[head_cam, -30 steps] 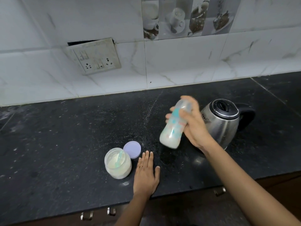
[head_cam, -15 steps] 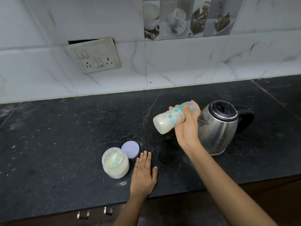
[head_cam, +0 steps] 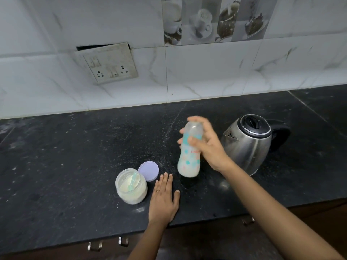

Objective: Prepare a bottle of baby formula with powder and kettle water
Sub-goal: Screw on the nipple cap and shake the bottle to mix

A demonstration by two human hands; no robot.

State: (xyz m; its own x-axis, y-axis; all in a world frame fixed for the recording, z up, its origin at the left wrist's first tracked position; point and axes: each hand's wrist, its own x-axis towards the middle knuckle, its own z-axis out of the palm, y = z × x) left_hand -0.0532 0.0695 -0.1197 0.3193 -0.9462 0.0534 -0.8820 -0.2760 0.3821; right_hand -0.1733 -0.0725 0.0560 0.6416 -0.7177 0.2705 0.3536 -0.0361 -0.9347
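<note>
I see a black stone counter (head_cam: pixel 65 166) filling the lower half of the frame, dusted with white specks (head_cam: pixel 170 128). At lower centre stands an open jar (head_cam: pixel 131 192), its purple lid (head_cam: pixel 148 171) flat just beside it. A steel kettle (head_cam: pixel 247 145) stands at right. The left hand (head_cam: pixel 163 199) lies flat beside the jar

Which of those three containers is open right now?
The clear jar of pale powder: its lilac round lid lies beside it. The spotted baby bottle and steel kettle are closed.

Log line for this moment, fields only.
right hand: grips baby bottle, near upright, milky inside | left hand: flat on counter | formula jar: open, scoop inside, purple lid beside | kettle: closed
</note>
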